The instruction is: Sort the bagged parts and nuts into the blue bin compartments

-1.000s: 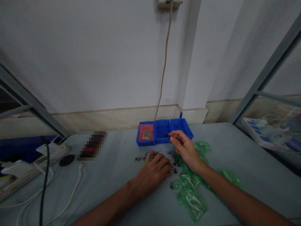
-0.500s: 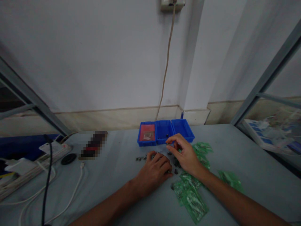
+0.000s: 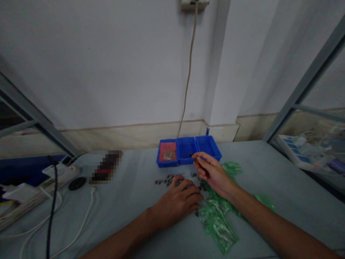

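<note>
My left hand [image 3: 180,202] rests palm down on the table, its fingers spread over a scatter of small metal parts [image 3: 169,178]; what lies under the palm is hidden. Just right of it, my right hand [image 3: 212,177] is raised in front of the blue bins. Thumb and index finger pinch a small metal piece [image 3: 196,160], too small to name exactly. Behind the fingertips stands the middle blue bin [image 3: 188,145] with a few dark bits in it. Green plastic bags [image 3: 219,225] of small parts lie beside and under my right forearm.
The left blue bin [image 3: 167,165] holds a red sheet and a small clear bag; the right blue bin [image 3: 207,145] adjoins the middle one. At left are a power strip [image 3: 40,187], cables, a black disc [image 3: 77,183] and a blurred-out object [image 3: 106,167]. A wall closes the back.
My left hand has moved slightly right and its fingers have spread, uncovering more metal parts. The fingertips of my right hand have risen a little towards the middle bin.
</note>
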A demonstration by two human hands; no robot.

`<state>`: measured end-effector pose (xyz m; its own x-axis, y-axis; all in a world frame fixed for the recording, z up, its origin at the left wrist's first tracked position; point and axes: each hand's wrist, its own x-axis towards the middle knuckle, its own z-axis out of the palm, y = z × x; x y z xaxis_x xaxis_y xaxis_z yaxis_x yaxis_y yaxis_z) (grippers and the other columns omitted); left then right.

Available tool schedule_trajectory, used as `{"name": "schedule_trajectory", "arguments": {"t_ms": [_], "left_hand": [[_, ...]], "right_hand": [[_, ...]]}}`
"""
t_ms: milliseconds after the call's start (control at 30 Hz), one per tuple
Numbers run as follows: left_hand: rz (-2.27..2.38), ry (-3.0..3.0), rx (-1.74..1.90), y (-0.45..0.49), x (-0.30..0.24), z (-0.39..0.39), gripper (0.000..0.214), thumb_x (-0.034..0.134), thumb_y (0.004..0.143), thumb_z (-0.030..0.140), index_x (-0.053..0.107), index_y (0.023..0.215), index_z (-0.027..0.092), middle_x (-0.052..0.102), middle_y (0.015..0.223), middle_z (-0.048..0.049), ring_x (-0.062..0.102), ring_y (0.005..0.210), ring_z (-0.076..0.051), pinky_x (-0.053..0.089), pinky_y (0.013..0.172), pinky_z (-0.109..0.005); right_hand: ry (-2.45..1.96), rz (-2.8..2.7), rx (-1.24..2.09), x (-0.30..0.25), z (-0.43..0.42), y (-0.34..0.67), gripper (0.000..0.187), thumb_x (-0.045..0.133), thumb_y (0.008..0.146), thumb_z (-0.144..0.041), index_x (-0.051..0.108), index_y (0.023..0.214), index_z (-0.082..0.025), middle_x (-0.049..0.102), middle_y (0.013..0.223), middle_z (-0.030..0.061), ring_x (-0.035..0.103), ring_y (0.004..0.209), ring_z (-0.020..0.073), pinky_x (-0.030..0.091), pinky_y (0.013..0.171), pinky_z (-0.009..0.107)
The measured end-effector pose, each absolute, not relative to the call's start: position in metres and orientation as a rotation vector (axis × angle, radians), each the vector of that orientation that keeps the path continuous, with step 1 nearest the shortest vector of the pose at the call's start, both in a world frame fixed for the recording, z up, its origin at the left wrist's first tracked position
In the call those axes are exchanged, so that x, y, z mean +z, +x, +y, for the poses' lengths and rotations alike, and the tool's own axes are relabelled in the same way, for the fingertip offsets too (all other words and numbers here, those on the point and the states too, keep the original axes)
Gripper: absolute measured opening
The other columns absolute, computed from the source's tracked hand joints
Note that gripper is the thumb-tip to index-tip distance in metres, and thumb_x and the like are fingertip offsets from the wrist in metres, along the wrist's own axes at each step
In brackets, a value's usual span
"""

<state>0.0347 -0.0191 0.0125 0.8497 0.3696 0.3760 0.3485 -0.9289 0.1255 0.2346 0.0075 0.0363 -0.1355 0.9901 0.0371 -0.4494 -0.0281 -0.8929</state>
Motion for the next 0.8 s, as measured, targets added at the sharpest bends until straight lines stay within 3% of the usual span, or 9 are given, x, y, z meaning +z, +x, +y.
{"name": "schedule_trajectory", "arguments": {"t_ms": [200,367,500,667,800], "left_hand": [[0.546,2.994,0.724,0.0385,0.0106,-0.0191,0.016,0.054,0.112,0.027,0.068,0.105,0.022,0.078,0.110,0.0001,0.064,0.110,-0.019,0.031,0.108,-0.042],[0.587,2.990,0.736,0.0373,0.0082,-0.0181,0.020,0.052,0.113,0.030,0.068,0.103,0.022,0.077,0.103,-0.0004,0.064,0.104,-0.019,0.030,0.109,-0.043],[0.613,2.984,0.691,0.0348,0.0060,-0.0163,0.021,0.058,0.110,0.038,0.071,0.101,0.023,0.074,0.101,0.0002,0.062,0.103,-0.019,0.028,0.109,-0.043],[0.624,2.954,0.706,0.0341,0.0066,-0.0157,0.018,0.059,0.110,0.037,0.071,0.102,0.024,0.073,0.100,0.0008,0.061,0.103,-0.019,0.027,0.107,-0.043],[0.700,2.956,0.709,0.0345,0.0087,-0.0164,0.012,0.060,0.109,0.032,0.069,0.108,0.023,0.073,0.099,-0.0005,0.060,0.102,-0.021,0.029,0.105,-0.043]], "right_hand": [[-0.724,-0.838,1.582,0.0368,0.0079,0.2360,0.031,0.089,0.081,-0.037,0.074,0.102,-0.020,0.054,0.073,-0.0034,0.034,0.052,0.0050,0.023,0.046,0.019],[-0.833,-0.918,1.471,0.0366,0.0087,0.2360,0.034,0.084,0.085,-0.044,0.072,0.108,-0.022,0.063,0.089,0.0008,0.038,0.057,0.0077,0.024,0.047,0.020],[-0.979,-1.185,1.153,0.0342,0.0121,0.2381,0.031,0.078,0.090,-0.044,0.069,0.112,-0.025,0.062,0.093,0.0007,0.044,0.063,0.0124,0.033,0.050,0.023],[-1.074,-1.552,0.567,0.0355,0.0106,0.2408,0.012,0.072,0.094,-0.028,0.072,0.106,-0.024,0.064,0.097,0.0031,0.052,0.072,0.0178,0.044,0.067,0.032],[-1.056,-1.626,0.470,0.0357,0.0088,0.2406,0.008,0.070,0.095,-0.022,0.074,0.101,-0.024,0.065,0.097,0.0038,0.055,0.076,0.0188,0.045,0.072,0.033]]}}
